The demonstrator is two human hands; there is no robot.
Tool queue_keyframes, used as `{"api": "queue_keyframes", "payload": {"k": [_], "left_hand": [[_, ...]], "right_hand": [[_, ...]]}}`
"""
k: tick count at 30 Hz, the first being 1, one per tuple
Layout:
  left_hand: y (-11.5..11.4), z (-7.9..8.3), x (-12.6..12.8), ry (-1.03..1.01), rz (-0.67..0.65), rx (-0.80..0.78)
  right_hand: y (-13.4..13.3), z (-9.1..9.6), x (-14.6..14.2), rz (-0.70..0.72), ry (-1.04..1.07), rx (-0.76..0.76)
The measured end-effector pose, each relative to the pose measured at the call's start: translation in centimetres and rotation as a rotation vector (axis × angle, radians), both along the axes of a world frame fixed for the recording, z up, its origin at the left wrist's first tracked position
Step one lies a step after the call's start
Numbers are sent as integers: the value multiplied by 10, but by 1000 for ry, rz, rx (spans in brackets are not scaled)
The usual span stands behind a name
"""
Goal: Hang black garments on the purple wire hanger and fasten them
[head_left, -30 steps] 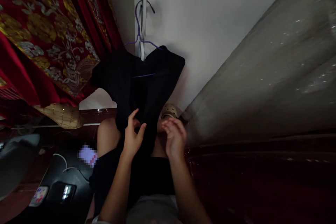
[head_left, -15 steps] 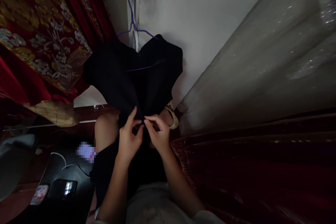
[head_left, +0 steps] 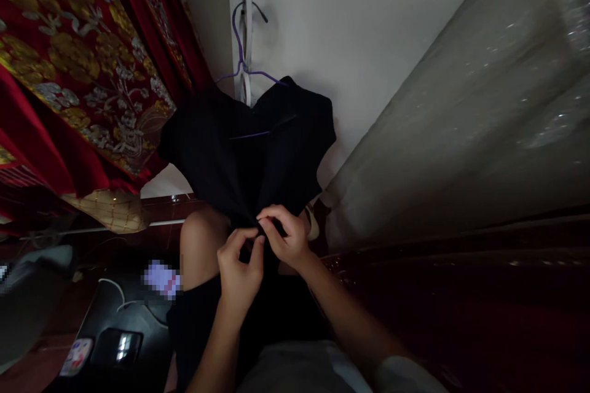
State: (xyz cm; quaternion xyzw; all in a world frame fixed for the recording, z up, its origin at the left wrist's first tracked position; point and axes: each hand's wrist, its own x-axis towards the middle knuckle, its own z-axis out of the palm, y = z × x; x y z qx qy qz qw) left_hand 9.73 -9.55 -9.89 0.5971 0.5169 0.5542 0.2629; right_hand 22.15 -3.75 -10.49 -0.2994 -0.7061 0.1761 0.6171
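A black garment (head_left: pixel 203 147) hangs in front of me on a purple wire hanger (head_left: pixel 240 66), which is hooked on a white strip at the wall. Its two front edges come together in a V low down, where both my hands are. My right hand (head_left: pixel 286 234) pinches the cloth at that meeting point between thumb and fingertips. Just below and to the left, my left hand (head_left: pixel 240 261) has thumb and fingers curled together on the same front edge. Any button or small fastener there is too dark to make out.
Red cloth with gold and silver embroidery (head_left: pixel 92 43) hangs at the left. Plastic-covered goods (head_left: pixel 442 135) fill the right side. A black low table (head_left: pixel 99 313) at lower left bears a dark phone (head_left: pixel 117 347), a patterned case (head_left: pixel 77 356) and a white cable (head_left: pixel 113 285).
The view has shifted, so the garment and hanger appear lower and further right. My left index finger, raised before, is now bent down to the cloth, and the left hand sits slightly lower.
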Motion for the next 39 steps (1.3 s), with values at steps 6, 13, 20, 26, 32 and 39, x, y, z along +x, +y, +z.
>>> {"api": "queue_keyframes", "payload": {"k": [6, 13, 20, 26, 32, 39], "left_hand": [[-5, 12, 7, -84, 39, 74], [-7, 13, 3, -35, -12, 12], [-11, 9, 11, -95, -100, -88], [-10, 2, 11, -169, -145, -134], [-12, 3, 16, -164, -114, -89], [-20, 13, 14, -176, -155, -9]], "right_hand": [[17, 34, 5, 136, -107, 109], [14, 12, 7, 155, -104, 115], [1, -12, 11, 5, 6, 27], [-2, -16, 16, -13, 16, 116], [-15, -14, 14, -71, 28, 2], [-34, 6, 4, -125, 162, -76]]}}
